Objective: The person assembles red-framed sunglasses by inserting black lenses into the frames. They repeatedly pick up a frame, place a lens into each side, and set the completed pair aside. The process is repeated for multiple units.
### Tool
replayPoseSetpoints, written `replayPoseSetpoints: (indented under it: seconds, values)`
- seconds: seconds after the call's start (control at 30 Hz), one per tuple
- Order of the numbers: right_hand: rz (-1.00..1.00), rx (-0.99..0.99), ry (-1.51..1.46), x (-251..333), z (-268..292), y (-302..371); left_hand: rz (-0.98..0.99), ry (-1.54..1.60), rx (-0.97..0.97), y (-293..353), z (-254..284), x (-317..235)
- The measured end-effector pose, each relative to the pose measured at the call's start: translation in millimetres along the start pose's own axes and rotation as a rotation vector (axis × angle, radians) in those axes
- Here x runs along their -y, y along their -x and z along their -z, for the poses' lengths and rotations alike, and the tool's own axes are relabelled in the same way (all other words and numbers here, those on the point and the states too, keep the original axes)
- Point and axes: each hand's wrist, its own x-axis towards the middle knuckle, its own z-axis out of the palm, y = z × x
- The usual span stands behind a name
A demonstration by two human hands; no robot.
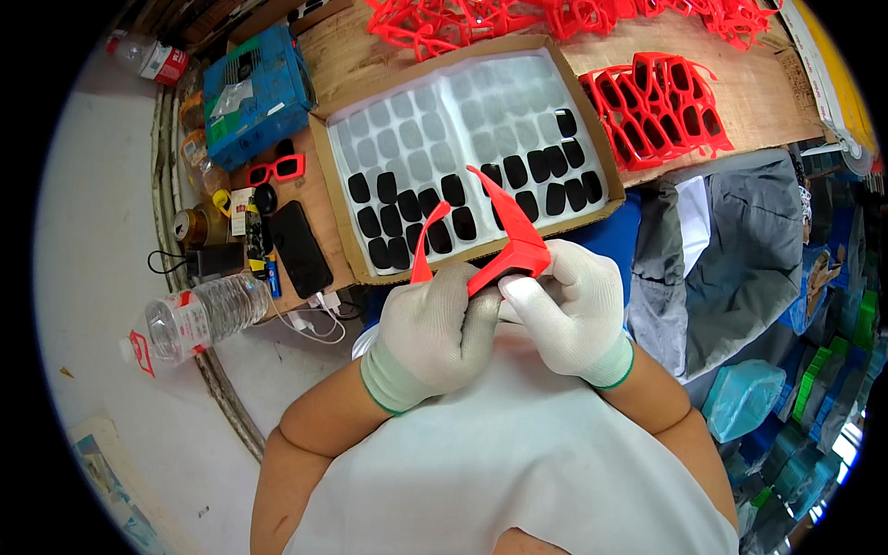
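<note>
Both my hands wear white knit gloves with green cuffs and meet in front of my chest around one red eyeglass frame (518,252). Its two temples stick up and away from me, unfolded. My left hand (427,335) is closed on one side of the frame. On the other side my right hand (575,313) grips it, thumb pressed near a dark lens. The gloves hide most of the front of the frame. Just beyond lies a shallow cardboard box (335,205) lined with white sheet, with rows of dark lenses (439,240) in its nearer part.
Red frames with dark lenses (657,116) stand stacked right of the box; a tangled heap of red frames (518,18) lies behind. To the left are a phone (301,250), red sunglasses (276,170), a blue box (254,97) and a large water bottle (208,316). Grey cloth (745,268) hangs right.
</note>
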Motion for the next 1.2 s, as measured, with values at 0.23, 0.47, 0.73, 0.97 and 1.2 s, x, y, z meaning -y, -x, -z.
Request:
replayPoseSetpoints:
  seconds: [0.23, 0.47, 0.73, 0.97, 1.2]
  values:
    - [-0.073, 0.063, -0.282, -10, -6, -3, 0.051, 0.06, 0.069, -5, 9, -1]
    - [-0.111, 0.146, -0.144, -17, -8, -12, 0.258, 0.081, 0.082, -5, 6, -5]
    - [-0.12, 0.183, -0.152, -15, 2, -29, 0.02, -0.1, 0.034, -16, -3, 7]
    - [-0.264, -0.01, -0.233, -41, 4, -29, 0.183, -0.194, 0.176, -46, 0, 4]
    - [0.302, 0.427, -0.062, -58, 37, -40, 0.13, -0.266, 0.684, -70, 23, -6]
